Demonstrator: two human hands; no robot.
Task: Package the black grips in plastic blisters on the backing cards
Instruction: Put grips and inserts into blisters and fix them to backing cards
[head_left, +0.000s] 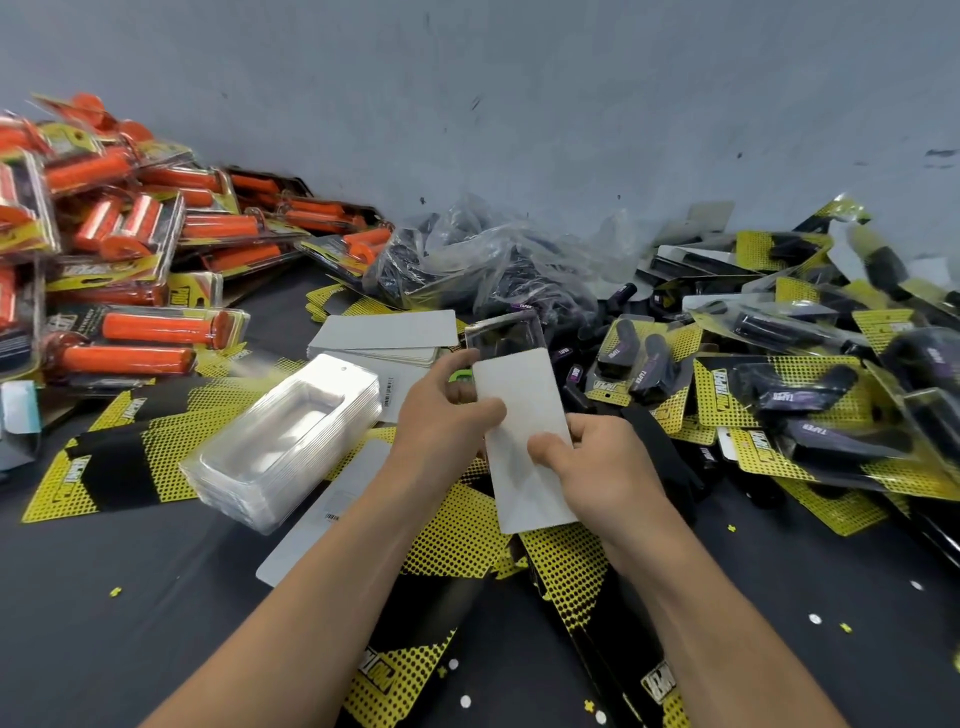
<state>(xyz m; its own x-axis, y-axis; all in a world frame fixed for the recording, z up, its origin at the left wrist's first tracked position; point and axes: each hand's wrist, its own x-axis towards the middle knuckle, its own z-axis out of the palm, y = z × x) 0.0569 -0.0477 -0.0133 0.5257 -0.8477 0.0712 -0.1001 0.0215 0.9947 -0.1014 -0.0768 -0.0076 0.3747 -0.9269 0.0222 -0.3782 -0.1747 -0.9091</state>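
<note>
Left hand and right hand both pinch one white backing card, one clear blister at its far end

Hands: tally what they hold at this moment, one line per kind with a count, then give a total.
White rectangular backing card, pinched by the left hand and the right hand: 1
Clear plastic blister, dark inside, fitted over the card's far end: 1
Total: 2
</note>
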